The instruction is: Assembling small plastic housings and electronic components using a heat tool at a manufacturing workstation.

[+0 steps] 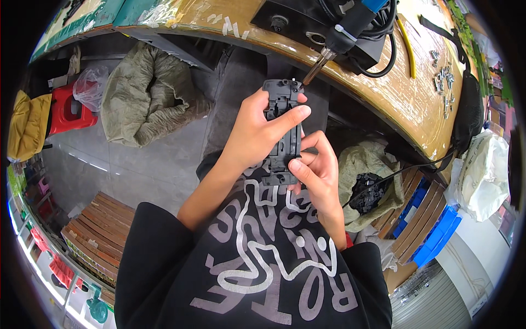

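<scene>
Both hands hold a long black moulded plastic part [282,145] upright in front of my chest. It has raised ribs, slots and small holes on the side that shows. My left hand [253,130] grips its upper half, thumb across the front and fingers behind. Around the lower right edge my right hand [319,172] is closed, its thumb pressed on the front near the bottom. Just above the part's top right corner is the brownish tip of a black-handled tool [342,35] with a metal collar, resembling a soldering iron. I cannot tell whether they touch.
A film-covered wooden workbench [219,22] curves across the front, bearing a black box [285,19], cables and loose screws [445,85]. An open sack [356,164] with black pieces stands right, below the bench. Left are a greenish sack [137,98], a red stool [71,112] and stacked brown boards [101,233].
</scene>
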`<action>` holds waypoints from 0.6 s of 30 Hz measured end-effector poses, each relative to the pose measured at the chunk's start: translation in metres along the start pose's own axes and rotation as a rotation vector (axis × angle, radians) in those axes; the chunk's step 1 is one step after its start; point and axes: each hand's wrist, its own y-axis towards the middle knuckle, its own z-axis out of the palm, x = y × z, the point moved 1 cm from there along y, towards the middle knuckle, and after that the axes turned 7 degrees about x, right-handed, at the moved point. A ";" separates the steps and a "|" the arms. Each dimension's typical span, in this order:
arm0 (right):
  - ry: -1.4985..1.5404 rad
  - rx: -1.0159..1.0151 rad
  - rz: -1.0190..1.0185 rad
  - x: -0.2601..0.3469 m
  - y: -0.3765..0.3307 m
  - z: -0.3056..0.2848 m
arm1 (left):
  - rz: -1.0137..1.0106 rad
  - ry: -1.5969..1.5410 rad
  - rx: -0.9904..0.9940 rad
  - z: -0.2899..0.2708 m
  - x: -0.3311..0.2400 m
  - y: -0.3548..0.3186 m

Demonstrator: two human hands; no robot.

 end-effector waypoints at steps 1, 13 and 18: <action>-0.005 0.003 -0.020 0.001 0.000 0.000 | -0.010 -0.008 0.013 0.001 -0.002 0.000; -0.027 -0.005 -0.017 0.004 -0.003 0.002 | -0.028 -0.037 0.001 0.003 -0.002 -0.001; -0.009 -0.002 -0.034 0.005 -0.004 0.001 | -0.038 -0.008 0.006 0.005 -0.006 -0.001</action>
